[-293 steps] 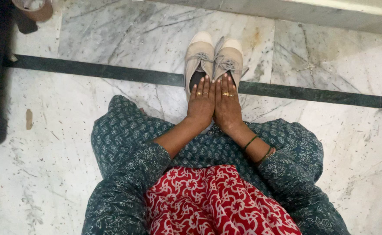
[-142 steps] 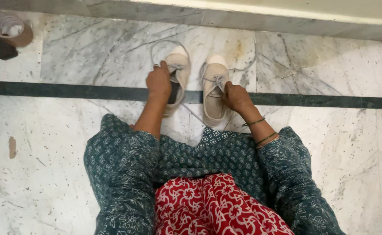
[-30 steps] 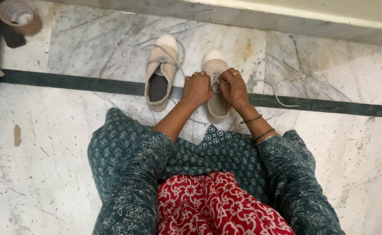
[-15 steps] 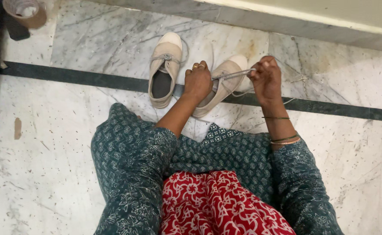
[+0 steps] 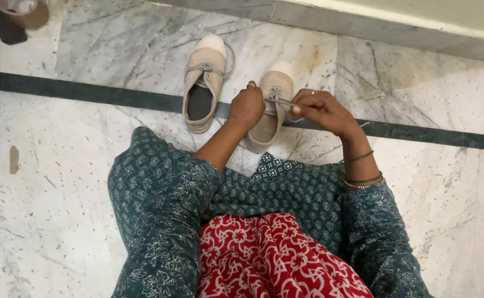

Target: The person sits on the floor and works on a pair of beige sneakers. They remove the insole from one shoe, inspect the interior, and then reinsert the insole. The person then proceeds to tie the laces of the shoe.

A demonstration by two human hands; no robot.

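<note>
White-grey marble floor, veined and speckled, with a dark stripe inlaid across it and a pale wall base along the far edge. Landmark: the dark stripe. Two beige lace-up shoes sit across the stripe, toes pointing away from the person. Left shoe lies untouched, laces tied in a small knot, well clear of both hands. Right shoe straddles the stripe, just beside the left shoe, heel toward the person.

Left hand rests on the right shoe's near-left side, fingers curled closed, pinching one end of the lace at the eyelets; a ring shows on one finger. Right hand is over the stripe just right of that shoe, fingers closed on the other lace end, pulling it taut between the two hands. Bangles sit on the right wrist, on the near side of the stripe.

Person wears teal printed sleeves and a red patterned garment on the lap. A brown round container sits beyond the stripe at the far left corner, partly cut off.
</note>
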